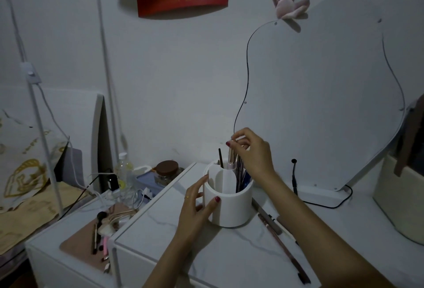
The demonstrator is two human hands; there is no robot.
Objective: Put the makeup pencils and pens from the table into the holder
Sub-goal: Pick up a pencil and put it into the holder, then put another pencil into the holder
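While the left hand [195, 205] steadied the white round holder [229, 203], the right hand [250, 150] lowered a slim clear-and-pink makeup pen [232, 158] into it.

Left-hand fingers were spread and curved against the holder's left wall, thumb pressed on its front, so the hand braced it rather than closed around it. Right-hand fingertips were pinched on the pen's top end; the pen stood nearly upright, its lower end inside a back compartment. A thin dark pencil [220, 158] stood in the back-left compartment, and several dark pens [241, 176] leaned together in the right one. On the white marbled table [206, 253], just right of the holder, more pencils lay flat, among them a long brown pencil [283, 250] running toward the near edge.
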